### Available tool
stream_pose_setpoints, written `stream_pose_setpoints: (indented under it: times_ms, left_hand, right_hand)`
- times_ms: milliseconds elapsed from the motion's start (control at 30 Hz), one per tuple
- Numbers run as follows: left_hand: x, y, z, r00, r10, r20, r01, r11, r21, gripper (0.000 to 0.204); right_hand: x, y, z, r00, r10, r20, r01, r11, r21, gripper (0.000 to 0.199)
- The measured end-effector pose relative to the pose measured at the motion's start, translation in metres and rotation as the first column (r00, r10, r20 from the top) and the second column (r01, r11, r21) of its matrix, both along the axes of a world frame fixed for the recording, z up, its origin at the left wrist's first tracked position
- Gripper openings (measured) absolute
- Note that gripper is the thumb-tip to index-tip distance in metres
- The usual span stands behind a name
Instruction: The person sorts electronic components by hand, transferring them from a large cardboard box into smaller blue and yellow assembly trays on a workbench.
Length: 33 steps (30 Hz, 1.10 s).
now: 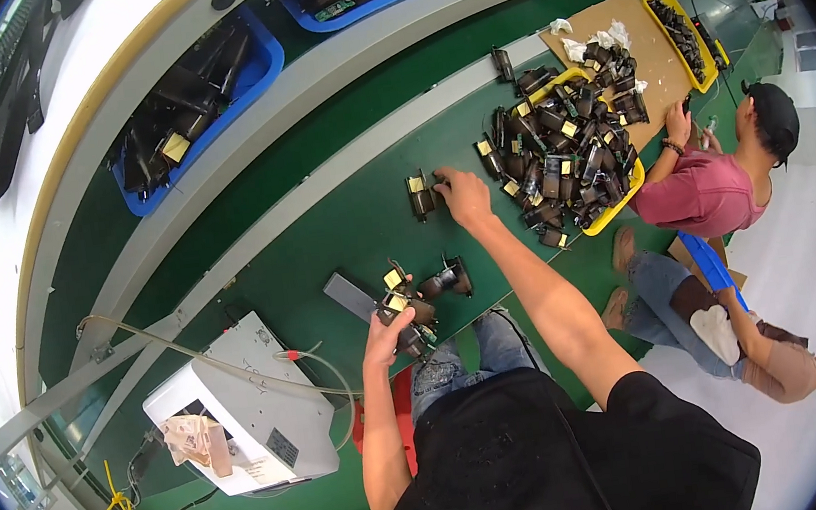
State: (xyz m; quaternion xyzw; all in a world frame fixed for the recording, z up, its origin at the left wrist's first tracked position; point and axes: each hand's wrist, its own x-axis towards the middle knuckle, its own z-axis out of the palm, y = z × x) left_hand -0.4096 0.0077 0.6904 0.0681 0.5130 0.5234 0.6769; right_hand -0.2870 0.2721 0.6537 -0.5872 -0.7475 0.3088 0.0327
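My left hand (387, 336) is closed around dark cylindrical parts (399, 304) with yellow labels and green circuit boards; how many it holds cannot be made out. Beside it on the green table lie another dark part (449, 278) and a grey flat slab, perhaps a phone (349, 295). Farther up the table, my right hand (465, 196) reaches out with its fingers apart. Its fingertips are at the side of a single dark part with a yellow label (420, 196); whether they touch is unclear. To the right, a heap of similar parts (557, 152) overflows a yellow bin (634, 187).
Left of me stands a white machine (255, 413) with a hose (241, 375). Blue bins (274, 54) of dark parts sit on the shelf beyond the table. At right, a person in a red shirt (712, 180) works by a cardboard sheet (652, 56); another person (773, 364) sits nearby.
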Motion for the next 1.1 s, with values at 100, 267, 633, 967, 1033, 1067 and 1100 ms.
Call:
stream_pose_setpoints:
  times_ms: [100,267,633,967,1033,1067,1100]
  left_hand:
    - [0.006,0.009,0.008,0.993,-0.079,-0.093,0.073,0.995,-0.066,0.065]
    - [0.03,0.007,0.009,0.967,-0.042,-0.251,0.001,0.987,-0.161,0.053]
    - [0.031,0.008,-0.001,0.928,-0.005,-0.373,-0.101,0.959,-0.263,0.077]
    - [0.025,0.038,-0.013,0.871,-0.222,-0.438,0.094,0.951,-0.295,0.044]
    - [0.035,0.04,-0.013,0.911,-0.226,-0.345,0.102,0.934,-0.342,0.039]
    - [0.04,0.044,-0.012,0.908,-0.245,-0.339,0.124,0.932,-0.341,0.039]
    - [0.046,0.047,-0.011,0.945,-0.192,-0.265,0.089,0.93,-0.357,0.038]
  right_hand:
    - [0.012,0.003,0.004,1.0,-0.014,-0.008,0.015,0.998,0.064,0.028]
    - [0.014,0.003,0.004,0.975,-0.095,-0.2,0.084,0.995,-0.062,0.026]
    - [-0.009,-0.013,0.02,0.987,0.037,0.156,0.001,0.972,-0.236,0.064]
    - [0.091,-0.146,0.013,0.794,-0.519,-0.318,0.275,0.772,-0.573,0.05]
    - [0.085,-0.156,0.006,0.748,-0.58,-0.323,0.326,0.744,-0.583,0.042]
    - [0.091,-0.158,-0.001,0.748,-0.585,-0.313,0.311,0.726,-0.614,0.042]
    - [0.093,-0.159,-0.01,0.737,-0.601,-0.309,0.331,0.72,-0.61,0.042]
